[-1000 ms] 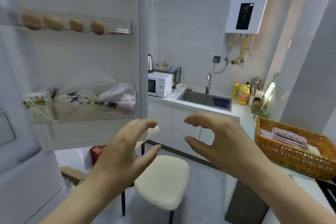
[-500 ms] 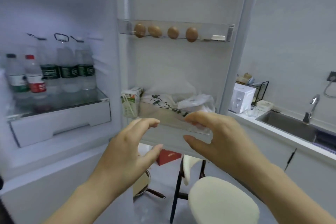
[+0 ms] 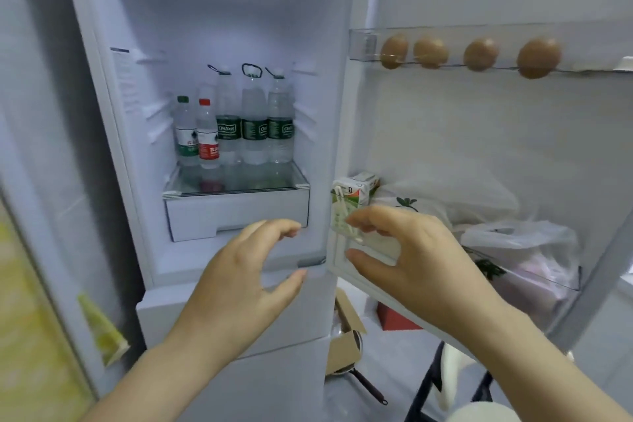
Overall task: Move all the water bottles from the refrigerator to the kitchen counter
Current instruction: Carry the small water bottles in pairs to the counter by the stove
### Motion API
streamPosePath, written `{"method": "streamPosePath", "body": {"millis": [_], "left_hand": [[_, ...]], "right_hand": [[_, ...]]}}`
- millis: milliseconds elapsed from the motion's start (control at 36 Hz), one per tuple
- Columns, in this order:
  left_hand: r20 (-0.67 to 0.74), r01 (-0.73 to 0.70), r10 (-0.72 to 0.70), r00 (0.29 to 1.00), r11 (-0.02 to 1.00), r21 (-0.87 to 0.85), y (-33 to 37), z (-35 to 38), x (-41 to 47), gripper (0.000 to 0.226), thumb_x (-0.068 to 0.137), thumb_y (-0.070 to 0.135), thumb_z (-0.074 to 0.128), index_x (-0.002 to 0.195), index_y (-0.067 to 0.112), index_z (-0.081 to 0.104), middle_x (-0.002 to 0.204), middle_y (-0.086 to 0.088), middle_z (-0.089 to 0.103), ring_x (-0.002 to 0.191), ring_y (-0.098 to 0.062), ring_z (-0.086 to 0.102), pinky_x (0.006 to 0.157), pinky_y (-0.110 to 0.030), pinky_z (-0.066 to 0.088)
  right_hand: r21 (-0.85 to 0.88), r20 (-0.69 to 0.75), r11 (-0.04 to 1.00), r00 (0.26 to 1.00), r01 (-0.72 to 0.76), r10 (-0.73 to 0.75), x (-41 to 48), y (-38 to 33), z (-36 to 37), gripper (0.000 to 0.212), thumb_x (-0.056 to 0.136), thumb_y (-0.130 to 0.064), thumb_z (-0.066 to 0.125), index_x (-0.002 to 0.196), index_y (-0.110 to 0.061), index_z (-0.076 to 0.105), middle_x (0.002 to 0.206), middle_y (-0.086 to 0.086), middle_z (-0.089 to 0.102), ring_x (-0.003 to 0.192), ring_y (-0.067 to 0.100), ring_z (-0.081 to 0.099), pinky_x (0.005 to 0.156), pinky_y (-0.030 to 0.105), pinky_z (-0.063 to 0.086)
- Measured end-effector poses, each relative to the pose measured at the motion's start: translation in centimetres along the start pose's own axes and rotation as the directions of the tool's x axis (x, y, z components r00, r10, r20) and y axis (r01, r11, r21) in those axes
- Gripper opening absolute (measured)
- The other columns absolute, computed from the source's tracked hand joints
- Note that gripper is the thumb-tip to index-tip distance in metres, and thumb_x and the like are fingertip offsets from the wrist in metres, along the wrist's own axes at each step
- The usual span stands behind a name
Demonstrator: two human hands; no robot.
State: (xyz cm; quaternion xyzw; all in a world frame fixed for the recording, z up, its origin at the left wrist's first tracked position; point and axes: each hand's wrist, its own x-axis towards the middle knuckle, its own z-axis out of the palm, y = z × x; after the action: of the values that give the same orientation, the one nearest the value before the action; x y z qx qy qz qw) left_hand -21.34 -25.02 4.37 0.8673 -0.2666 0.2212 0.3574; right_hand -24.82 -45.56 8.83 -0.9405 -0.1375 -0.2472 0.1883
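The refrigerator [image 3: 236, 260] stands open in front of me. On its glass shelf [image 3: 236, 190] stand several water bottles: three tall ones with dark green labels [image 3: 254, 120] at the back, a small green-capped bottle [image 3: 186, 132] and a small red-capped bottle [image 3: 208, 134] at the left. My left hand [image 3: 239, 281] hovers below the shelf, fingers curved and apart, holding nothing. My right hand [image 3: 411, 257] is beside it, in front of the door's lower bin, also curved, apart and empty. Neither hand touches a bottle. The kitchen counter is out of view.
The open door [image 3: 479, 134] at the right holds several eggs [image 3: 478, 55] in an upper rack and a juice carton [image 3: 352, 195] and plastic bags [image 3: 520, 243] in a lower bin. A white drawer [image 3: 236, 214] sits under the shelf. A stool [image 3: 479, 413], a pan and cardboard are on the floor.
My view has swung left from the counter and sink to the refrigerator's inside. Both hands keep their curved, empty pose and are closer to the shelf.
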Motion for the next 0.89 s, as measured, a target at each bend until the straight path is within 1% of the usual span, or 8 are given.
{"method": "streamPosePath", "body": {"millis": [250, 389, 500, 611, 639, 722, 778, 889], "left_hand": [[-0.038, 0.072, -0.071, 0.997, 0.997, 0.017, -6.4, -1.3, 2.5, 0.041, 0.083, 0.030, 0.067, 0.119, 0.039, 0.052, 0.114, 0.035, 0.047, 0.107, 0.030, 0.033, 0.085, 0.008, 0.024], [-0.051, 0.082, -0.081, 0.995, 0.996, 0.019, -10.4, -2.8, 4.8, 0.041, 0.083, 0.034, 0.066, 0.120, 0.042, 0.050, 0.114, 0.038, 0.046, 0.107, 0.031, 0.032, 0.084, 0.009, 0.024], [-0.053, 0.081, -0.080, 0.995, 0.996, 0.025, -13.5, -3.9, 6.7, 0.042, 0.083, 0.032, 0.067, 0.120, 0.040, 0.052, 0.113, 0.037, 0.046, 0.107, 0.030, 0.032, 0.084, 0.009, 0.023], [-0.055, 0.082, -0.080, 0.995, 0.996, 0.036, -16.6, -4.8, 8.1, 0.042, 0.082, 0.033, 0.067, 0.120, 0.041, 0.051, 0.113, 0.038, 0.046, 0.109, 0.027, 0.033, 0.086, 0.007, 0.024], [-0.054, 0.085, -0.083, 0.995, 0.996, 0.037, -17.2, -5.0, 8.4, 0.042, 0.082, 0.033, 0.067, 0.120, 0.042, 0.051, 0.113, 0.038, 0.046, 0.109, 0.027, 0.034, 0.086, 0.007, 0.023], [-0.051, 0.091, -0.089, 0.995, 0.995, 0.044, -19.1, -5.3, 9.2, 0.041, 0.082, 0.033, 0.068, 0.120, 0.041, 0.052, 0.114, 0.038, 0.047, 0.112, 0.023, 0.034, 0.087, 0.007, 0.023], [-0.052, 0.100, -0.098, 0.994, 0.994, 0.047, -20.2, -5.3, 9.8, 0.041, 0.082, 0.033, 0.068, 0.120, 0.040, 0.052, 0.114, 0.037, 0.048, 0.113, 0.021, 0.035, 0.088, 0.007, 0.024], [-0.060, 0.118, -0.116, 0.991, 0.993, 0.030, -21.7, -4.9, 10.9, 0.041, 0.082, 0.033, 0.068, 0.118, 0.043, 0.051, 0.113, 0.038, 0.047, 0.109, 0.028, 0.033, 0.085, 0.008, 0.024]], "right_hand": [[0.060, 0.022, 0.998, 0.999, 0.029, -0.030, 6.4, -0.6, 5.8, 0.036, 0.083, -0.037, 0.067, 0.118, -0.028, 0.062, 0.108, -0.018, 0.066, 0.102, -0.001, 0.059, 0.090, 0.026, 0.050], [0.073, 0.020, 0.997, 0.999, 0.031, -0.033, 10.4, -1.6, 8.6, 0.035, 0.084, -0.037, 0.066, 0.118, -0.028, 0.061, 0.109, -0.020, 0.064, 0.103, -0.001, 0.058, 0.091, 0.026, 0.050], [0.077, 0.003, 0.997, 1.000, 0.026, -0.026, 13.3, -2.7, 10.5, 0.034, 0.084, -0.036, 0.067, 0.116, -0.028, 0.062, 0.108, -0.019, 0.065, 0.102, -0.001, 0.057, 0.090, 0.024, 0.050], [0.083, 0.012, 0.996, 1.000, 0.014, -0.015, 16.0, -3.3, 12.6, 0.035, 0.084, -0.038, 0.066, 0.118, -0.031, 0.060, 0.103, -0.027, 0.058, 0.098, -0.011, 0.048, 0.089, 0.018, 0.046], [0.090, 0.015, 0.996, 1.000, 0.008, -0.010, 16.5, -3.4, 13.1, 0.035, 0.084, -0.038, 0.066, 0.118, -0.031, 0.060, 0.102, -0.028, 0.056, 0.098, -0.010, 0.049, 0.090, 0.018, 0.046], [0.106, 0.023, 0.994, 1.000, -0.011, 0.008, 17.9, -3.5, 14.6, 0.034, 0.084, -0.038, 0.066, 0.117, -0.031, 0.061, 0.106, -0.025, 0.061, 0.102, -0.005, 0.055, 0.092, 0.021, 0.048], [0.120, 0.027, 0.993, 0.999, -0.021, 0.018, 18.8, -3.4, 15.5, 0.033, 0.084, -0.037, 0.066, 0.116, -0.031, 0.061, 0.105, -0.024, 0.061, 0.103, -0.004, 0.055, 0.092, 0.022, 0.047], [0.139, 0.059, 0.990, 0.998, -0.032, 0.024, 20.5, -2.8, 17.1, 0.033, 0.084, -0.038, 0.065, 0.117, -0.031, 0.060, 0.104, -0.026, 0.059, 0.104, -0.005, 0.054, 0.093, 0.022, 0.047]]}}
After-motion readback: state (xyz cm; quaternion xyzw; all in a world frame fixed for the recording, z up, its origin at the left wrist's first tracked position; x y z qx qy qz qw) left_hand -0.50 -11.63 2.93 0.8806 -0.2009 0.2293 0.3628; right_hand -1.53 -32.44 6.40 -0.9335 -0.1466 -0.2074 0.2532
